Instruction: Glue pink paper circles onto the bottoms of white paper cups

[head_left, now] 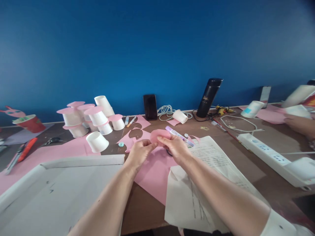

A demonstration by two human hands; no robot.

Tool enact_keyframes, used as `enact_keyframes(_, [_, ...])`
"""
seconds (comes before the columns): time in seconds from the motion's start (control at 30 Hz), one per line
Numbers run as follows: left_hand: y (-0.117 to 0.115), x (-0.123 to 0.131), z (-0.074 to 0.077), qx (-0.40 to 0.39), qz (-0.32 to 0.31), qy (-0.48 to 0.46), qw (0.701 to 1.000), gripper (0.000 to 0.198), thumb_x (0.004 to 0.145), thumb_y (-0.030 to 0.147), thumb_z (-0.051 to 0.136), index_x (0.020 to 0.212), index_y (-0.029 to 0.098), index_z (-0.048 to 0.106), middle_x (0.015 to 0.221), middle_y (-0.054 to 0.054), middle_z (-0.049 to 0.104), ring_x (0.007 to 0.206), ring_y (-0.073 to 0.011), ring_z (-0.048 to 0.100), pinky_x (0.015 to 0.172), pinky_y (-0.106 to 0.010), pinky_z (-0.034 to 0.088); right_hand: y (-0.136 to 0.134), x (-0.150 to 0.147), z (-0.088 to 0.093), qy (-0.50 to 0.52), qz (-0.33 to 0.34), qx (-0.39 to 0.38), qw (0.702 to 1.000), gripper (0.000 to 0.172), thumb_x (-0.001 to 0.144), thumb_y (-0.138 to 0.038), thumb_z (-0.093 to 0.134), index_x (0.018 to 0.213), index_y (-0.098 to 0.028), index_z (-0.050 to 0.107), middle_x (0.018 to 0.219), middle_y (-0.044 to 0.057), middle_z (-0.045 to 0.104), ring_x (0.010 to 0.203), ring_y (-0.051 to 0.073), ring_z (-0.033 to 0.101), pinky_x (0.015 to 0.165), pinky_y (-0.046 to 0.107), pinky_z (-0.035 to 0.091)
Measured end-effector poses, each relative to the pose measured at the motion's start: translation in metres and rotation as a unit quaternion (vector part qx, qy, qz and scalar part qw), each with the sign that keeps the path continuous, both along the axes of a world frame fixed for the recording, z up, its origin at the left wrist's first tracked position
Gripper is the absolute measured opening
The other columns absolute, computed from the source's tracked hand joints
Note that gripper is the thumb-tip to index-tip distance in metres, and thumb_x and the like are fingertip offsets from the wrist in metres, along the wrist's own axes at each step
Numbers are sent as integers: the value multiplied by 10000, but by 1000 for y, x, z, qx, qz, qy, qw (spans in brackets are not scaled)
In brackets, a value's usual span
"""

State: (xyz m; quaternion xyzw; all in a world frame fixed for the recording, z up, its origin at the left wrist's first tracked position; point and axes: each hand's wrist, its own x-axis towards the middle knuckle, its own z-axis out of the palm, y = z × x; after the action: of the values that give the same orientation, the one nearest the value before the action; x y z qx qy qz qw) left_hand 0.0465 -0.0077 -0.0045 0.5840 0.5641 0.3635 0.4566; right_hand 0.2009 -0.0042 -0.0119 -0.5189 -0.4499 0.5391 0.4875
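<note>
Both my hands meet over the middle of the brown table (248, 170). My left hand (138, 151) pinches the left edge of a small round pink paper piece (158, 134). My right hand (176, 147) grips the same pink piece from the right and also holds a purple glue stick (178, 135) that points up and to the left. Under the hands lies a pink paper sheet (154, 172) with cut-out holes. Printed white sheets (197, 193) lie under my right forearm.
Several upturned white paper cups with pink discs (83, 118) stand at back left, one cup (97, 141) nearer. A white cardboard box lid (61, 190) fills the front left. Phone (150, 107), black flask (209, 97), cables and a white power strip (270, 156) are behind. Another person's hand (299, 124) is at far right.
</note>
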Motion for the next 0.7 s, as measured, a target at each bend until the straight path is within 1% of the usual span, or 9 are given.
enact_keyframes(0.13, [3,-1,-2,43,42,46,997,392,744,498,605,565,198,426,509,58,376,470,-98,351,487,-242,274,3,-1,-1,105,12,36,994,339,733,-541,674,812,-214,638,745,7,621,670,141,555,628,270,455])
enact_keyframes(0.2, [4,-2,-6,137,86,99,982,326,774,447,595,597,197,485,554,39,446,503,-114,414,513,-248,319,5,-1,0,165,-20,-2,986,387,742,-583,642,885,-223,634,871,33,646,758,162,591,659,280,477])
enact_keyframes(0.3, [6,-7,-11,346,111,183,913,159,833,326,559,763,190,601,804,-32,604,718,-167,564,644,-267,419,8,3,2,216,-48,-98,970,448,729,-635,622,837,-201,617,859,47,644,693,150,591,599,271,466])
enact_keyframes(0.37, [7,-10,-13,455,101,231,854,111,859,240,527,860,189,626,927,-65,633,886,-200,588,774,-300,443,9,7,3,253,-5,-127,959,446,737,-632,618,744,-187,584,767,38,634,610,133,567,584,276,460])
enact_keyframes(0.43, [6,-14,-12,517,94,267,808,133,856,162,515,904,193,636,959,-73,651,962,-217,582,862,-336,431,9,10,3,291,55,-136,945,422,748,-591,632,668,-186,545,684,28,621,579,133,563,598,291,465])
enact_keyframes(0.5, [6,-17,-9,545,94,287,782,185,841,112,518,942,202,644,979,-70,664,954,-220,584,878,-358,429,8,11,3,314,91,-131,936,341,752,-486,667,649,-187,541,655,21,617,594,140,575,619,297,465])
enact_keyframes(0.57, [5,-18,-7,555,91,297,772,225,830,94,526,971,213,656,993,-68,668,941,-222,583,872,-370,434,7,11,3,318,102,-118,935,193,726,-328,700,686,-183,578,654,10,618,597,135,570,627,287,459])
enact_keyframes(0.63, [5,-18,-7,558,87,302,768,243,832,98,527,984,224,669,997,-68,665,938,-221,579,879,-374,432,6,9,4,316,102,-99,938,101,685,-196,701,737,-182,615,659,-5,615,577,116,545,633,268,454])
enact_keyframes(0.7, [6,-17,-8,544,90,290,782,264,846,117,517,1026,232,672,1027,-74,654,978,-224,569,910,-381,419,5,9,4,313,102,-85,940,133,662,-147,694,776,-187,638,667,-15,614,571,103,527,632,246,445])
